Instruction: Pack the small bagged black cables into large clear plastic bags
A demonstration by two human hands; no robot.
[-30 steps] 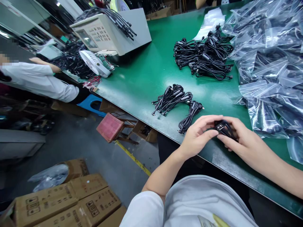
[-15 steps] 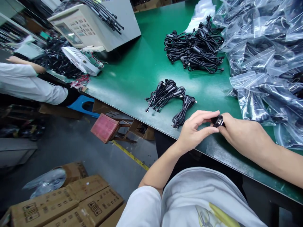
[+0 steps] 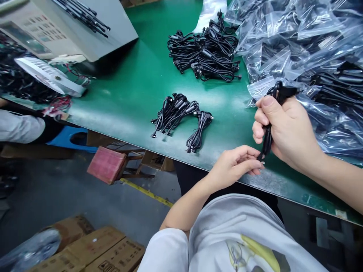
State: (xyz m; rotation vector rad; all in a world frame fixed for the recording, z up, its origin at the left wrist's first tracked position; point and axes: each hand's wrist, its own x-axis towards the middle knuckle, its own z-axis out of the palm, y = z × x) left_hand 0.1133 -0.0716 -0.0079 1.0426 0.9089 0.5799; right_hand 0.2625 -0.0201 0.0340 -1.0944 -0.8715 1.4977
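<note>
A bundled black cable [image 3: 267,139] stands nearly upright between my hands, over the table's front edge. My right hand [image 3: 292,126] wraps round its upper part, and a black end sticks out above the fist. My left hand [image 3: 238,165] pinches the cable's lower end, where a small metal tip shows. To the left on the green table lie one coiled black cable [image 3: 199,130] and a small group of bundled cables [image 3: 176,111]. A larger pile of black cables [image 3: 205,54] sits farther back.
Clear plastic bags of cables [image 3: 283,56] heap up at the right. A grey machine [image 3: 99,34] and a white fan [image 3: 48,75] stand at the left, near another person's sleeve [image 3: 19,126]. A red stool [image 3: 106,165] and cardboard boxes [image 3: 93,251] are on the floor.
The view has swung right. My right hand has risen and turned, bringing the cable upright into sight. My left hand has shifted down to the cable's lower end.
</note>
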